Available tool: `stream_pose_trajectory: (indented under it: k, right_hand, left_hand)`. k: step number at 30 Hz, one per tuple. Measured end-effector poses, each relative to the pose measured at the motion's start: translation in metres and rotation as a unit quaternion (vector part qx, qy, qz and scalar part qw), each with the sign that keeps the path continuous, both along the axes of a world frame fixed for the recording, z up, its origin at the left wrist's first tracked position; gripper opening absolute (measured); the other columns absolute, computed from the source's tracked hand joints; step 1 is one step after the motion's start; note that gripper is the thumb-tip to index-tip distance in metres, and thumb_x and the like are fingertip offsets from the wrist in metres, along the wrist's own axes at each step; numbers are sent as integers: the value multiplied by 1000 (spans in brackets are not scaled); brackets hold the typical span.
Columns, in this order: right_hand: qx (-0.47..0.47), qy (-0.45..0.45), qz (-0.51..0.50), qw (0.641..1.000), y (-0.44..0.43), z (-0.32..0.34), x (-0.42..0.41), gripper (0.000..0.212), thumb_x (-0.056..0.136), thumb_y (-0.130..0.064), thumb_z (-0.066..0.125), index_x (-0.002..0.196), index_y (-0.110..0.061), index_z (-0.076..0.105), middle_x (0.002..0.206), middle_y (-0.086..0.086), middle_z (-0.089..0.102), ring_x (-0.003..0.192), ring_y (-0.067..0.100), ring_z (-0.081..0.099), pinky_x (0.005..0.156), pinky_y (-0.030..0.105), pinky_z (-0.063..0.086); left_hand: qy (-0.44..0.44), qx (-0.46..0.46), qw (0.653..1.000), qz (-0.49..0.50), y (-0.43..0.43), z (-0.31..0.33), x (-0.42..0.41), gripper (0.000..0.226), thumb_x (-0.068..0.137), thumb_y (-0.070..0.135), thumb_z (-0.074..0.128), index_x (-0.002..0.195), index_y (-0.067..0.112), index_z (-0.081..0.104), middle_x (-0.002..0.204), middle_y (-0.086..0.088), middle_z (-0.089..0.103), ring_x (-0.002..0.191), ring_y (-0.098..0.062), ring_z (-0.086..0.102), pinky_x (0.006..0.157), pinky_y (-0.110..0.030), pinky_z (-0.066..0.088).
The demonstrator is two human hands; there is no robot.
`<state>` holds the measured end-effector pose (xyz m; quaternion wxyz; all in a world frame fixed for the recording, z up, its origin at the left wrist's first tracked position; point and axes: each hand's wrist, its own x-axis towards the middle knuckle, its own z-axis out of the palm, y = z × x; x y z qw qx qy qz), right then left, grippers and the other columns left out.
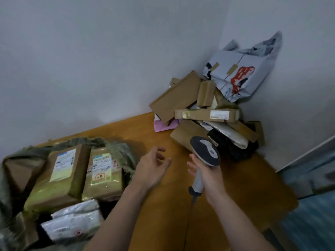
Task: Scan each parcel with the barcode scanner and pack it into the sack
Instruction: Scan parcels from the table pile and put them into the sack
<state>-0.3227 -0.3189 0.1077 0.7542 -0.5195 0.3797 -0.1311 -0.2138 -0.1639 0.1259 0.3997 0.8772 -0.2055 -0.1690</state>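
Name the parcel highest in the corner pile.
The grey plastic mailer with the red print, propped above all the brown cardboard boxes.

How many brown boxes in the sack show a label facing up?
2. One labelled box lies in the middle of the sack; the second box sits against its right side. More may be buried underneath.

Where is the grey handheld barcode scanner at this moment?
The grey handheld barcode scanner is right of centre in the head view, gripped by the right hand above the wooden table, just in front of the corner pile of parcels.
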Motion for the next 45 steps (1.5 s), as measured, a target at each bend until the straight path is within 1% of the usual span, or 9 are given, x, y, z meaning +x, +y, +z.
stream_pose_trajectory:
  k: [2,7,12,15,20,31,35,41,45]
  right_hand:
    - [17,1,-28,999,-31,-3,-6,65,85,-32,82,142,-18,54,112,-3,74,101,15,74,97,40,57]
    - [33,-11,-58,998,-103,-3,-22,58,87,-36,79,139,-21,58,117,2,75,103,18,73,72,24,50]
    - [30,-37,-75,996,-156,-3,-25,51,90,-30,76,137,-16,61,121,1,73,103,16,74,73,25,58]
    - [41,-52,-75,995,-175,-5,-22,52,90,-24,78,137,-14,60,119,2,73,99,13,75,70,21,59]
    - [61,-57,-63,995,-191,-11,-20,52,89,-22,79,136,-13,61,117,2,73,97,12,75,69,22,60]
    - [70,-74,3,995,-174,-10,-6,60,80,-38,83,135,-23,63,125,2,71,109,18,71,66,17,58]
    - [90,-75,28,993,-149,-7,3,68,76,-35,85,138,-19,61,125,4,71,106,21,73,68,22,59]
    - [64,-63,92,992,-100,4,9,80,64,-46,90,135,-19,64,127,2,71,110,19,71,74,30,62]
    - [39,-63,120,990,-62,18,6,48,82,-26,85,127,-27,66,124,-4,69,113,17,66,75,30,62]
  left_hand:
    - [13,3,1000,-17,-41,-1,2,32,99,43,66,126,34,53,107,10,67,91,-1,64,78,-23,54]
    - [33,-5,998,-51,-135,-5,8,45,98,45,66,138,35,47,115,6,66,98,-2,63,77,-17,50]
    - [22,-29,997,-66,-219,-1,25,72,95,43,70,153,44,28,117,3,68,108,-10,65,90,-31,55]
    - [114,-63,991,-39,-257,0,38,86,93,36,75,157,48,19,124,2,70,116,-14,66,92,-30,52]
    - [221,-130,966,42,-284,-1,44,60,93,22,76,141,42,45,126,0,67,112,-18,64,91,-34,52]
    - [198,-238,939,150,-234,10,14,30,96,26,73,120,20,55,95,1,79,90,-22,77,83,-46,63]
    - [174,-238,944,150,-189,14,10,33,95,13,73,120,26,55,125,-2,67,103,-21,73,75,-37,64]
    - [120,-264,941,177,-112,20,-2,76,90,13,79,142,55,41,133,0,62,119,-20,64,83,-39,64]
    - [122,-268,930,219,-60,19,-11,110,82,18,88,149,70,17,137,-4,64,121,-27,66,91,-56,60]
